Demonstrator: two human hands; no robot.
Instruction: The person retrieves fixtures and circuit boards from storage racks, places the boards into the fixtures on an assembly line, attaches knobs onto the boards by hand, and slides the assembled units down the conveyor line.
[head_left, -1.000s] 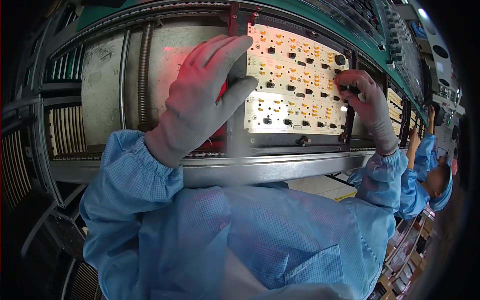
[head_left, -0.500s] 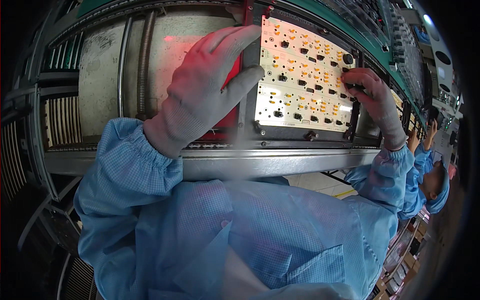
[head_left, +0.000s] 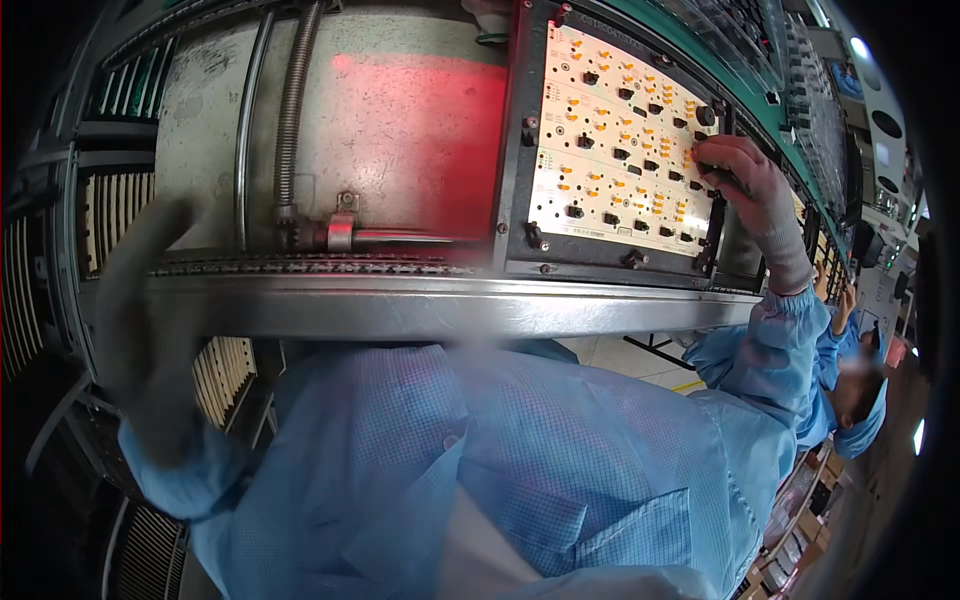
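Note:
A pale circuit board panel (head_left: 600, 185), set with rows of small black and orange parts, lies in a black carrier frame (head_left: 588, 255) on the conveyor line. At the panel's right edge, my gloved right hand (head_left: 748, 185) has its fingers curled together in a pinch. What is between those fingertips, if anything, is hidden. One bigger round black part (head_left: 706, 116) sits on the panel just above that hand. My gloved left hand (head_left: 150, 320) is off at the far left, away from the panel, in front of the rail; motion smears its fingers.
A metal rail (head_left: 400, 308) runs along the near side, with a chain (head_left: 330, 268) behind it. Red light falls on a metal plate (head_left: 400, 130) beside a threaded rod (head_left: 290, 120). Slotted racks (head_left: 125, 222) stand at left. Another person in blue (head_left: 835, 385) is at right.
My left hand has left the carrier frame's left side and swung far left and nearer to me. The right hand stays at the panel's right edge, still pinched.

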